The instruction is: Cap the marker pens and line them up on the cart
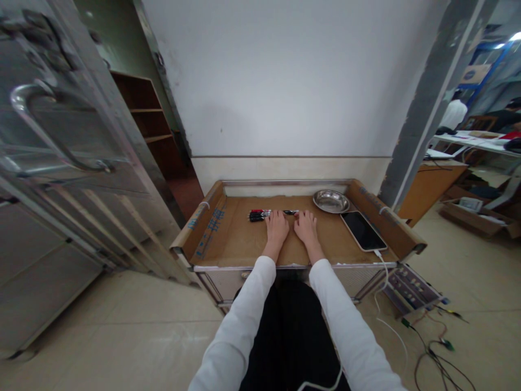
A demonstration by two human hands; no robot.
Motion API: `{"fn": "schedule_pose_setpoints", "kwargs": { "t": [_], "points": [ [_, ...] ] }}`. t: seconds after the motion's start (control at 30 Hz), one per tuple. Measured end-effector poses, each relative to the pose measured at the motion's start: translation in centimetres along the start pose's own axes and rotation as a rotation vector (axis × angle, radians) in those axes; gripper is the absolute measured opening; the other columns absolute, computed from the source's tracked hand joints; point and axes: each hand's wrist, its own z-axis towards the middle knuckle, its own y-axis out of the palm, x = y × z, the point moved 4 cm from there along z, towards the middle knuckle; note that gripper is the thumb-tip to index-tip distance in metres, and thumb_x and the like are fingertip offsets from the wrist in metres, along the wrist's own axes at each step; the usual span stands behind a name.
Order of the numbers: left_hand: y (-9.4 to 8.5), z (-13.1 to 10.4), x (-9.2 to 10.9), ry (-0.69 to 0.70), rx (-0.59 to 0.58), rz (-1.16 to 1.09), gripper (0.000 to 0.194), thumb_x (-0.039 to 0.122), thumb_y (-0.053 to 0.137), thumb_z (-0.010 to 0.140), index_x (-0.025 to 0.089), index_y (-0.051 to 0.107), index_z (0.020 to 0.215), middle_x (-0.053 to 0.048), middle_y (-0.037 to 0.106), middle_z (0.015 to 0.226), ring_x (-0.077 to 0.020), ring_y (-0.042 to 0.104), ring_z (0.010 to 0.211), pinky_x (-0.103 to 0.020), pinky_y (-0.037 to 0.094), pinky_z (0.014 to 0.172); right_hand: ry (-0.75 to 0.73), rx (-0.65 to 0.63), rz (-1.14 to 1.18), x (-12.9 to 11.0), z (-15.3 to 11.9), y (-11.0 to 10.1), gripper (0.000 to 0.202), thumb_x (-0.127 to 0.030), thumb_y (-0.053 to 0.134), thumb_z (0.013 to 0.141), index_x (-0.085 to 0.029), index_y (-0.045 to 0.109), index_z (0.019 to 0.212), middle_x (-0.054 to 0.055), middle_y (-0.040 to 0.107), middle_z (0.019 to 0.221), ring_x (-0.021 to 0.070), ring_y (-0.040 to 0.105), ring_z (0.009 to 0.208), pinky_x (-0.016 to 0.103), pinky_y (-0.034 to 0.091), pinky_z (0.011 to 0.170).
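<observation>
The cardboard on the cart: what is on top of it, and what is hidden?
On the cardboard are pens, a metal dish and a phone. The left hand hides part of the pens, the right hand some cardboard; what lies under dish and phone cannot be seen.

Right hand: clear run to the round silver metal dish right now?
Likely yes. The right hand sits close to the round silver metal dish, with only bare brown cardboard visible between them.

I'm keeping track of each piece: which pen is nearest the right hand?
The dark pen with one end at the fingertips of the right hand; the other visible pens, red and black, lie bunched by the left hand.
</observation>
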Motion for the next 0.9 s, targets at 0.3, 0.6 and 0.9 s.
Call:
{"fn": "schedule_pose_setpoints", "kwargs": {
  "t": [0.3, 0.6, 0.9],
  "points": [
    [-1.3, -0.7, -1.5, -0.338, 0.162, 0.017, 0.030, 0.011, 0.030, 0.087, 0.008, 0.053, 0.105, -0.020, 0.056, 0.108, -0.0296, 0.052, 0.103, -0.044, 0.040, 0.087, -0.008, 0.022, 0.034, 0.1, -0.1, -0.2, 0.025, -0.015, 0.042, 0.085, -0.016, 0.057, 0.104, 0.014, 0.055, 0.109, 0.0253, 0.047, 0.102, 0.036, 0.034, 0.085],
    [-0.5, -0.8, -2.0, -0.418, 0.188, 0.074, 0.033, 0.011, 0.030, 0.088, 0.006, 0.054, 0.110, -0.021, 0.057, 0.108, -0.0297, 0.053, 0.102, -0.043, 0.042, 0.087, -0.023, 0.019, 0.070, 0.0, -0.1, -0.3, 0.026, -0.015, 0.041, 0.085, -0.017, 0.059, 0.104, 0.012, 0.056, 0.107, 0.0242, 0.047, 0.102, 0.036, 0.033, 0.087],
    [-0.7, -0.8, -1.8, -0.355, 0.112, 0.067, 0.032, 0.014, 0.032, 0.089, 0.006, 0.054, 0.112, -0.021, 0.057, 0.109, -0.0304, 0.052, 0.104, -0.046, 0.040, 0.089, -0.273, -0.068, 0.115, -1.5, -0.6, -0.7, 0.030, -0.020, 0.043, 0.088, -0.028, 0.065, 0.107, 0.007, 0.055, 0.109, 0.0203, 0.047, 0.104, 0.033, 0.034, 0.089]
  ]
}}
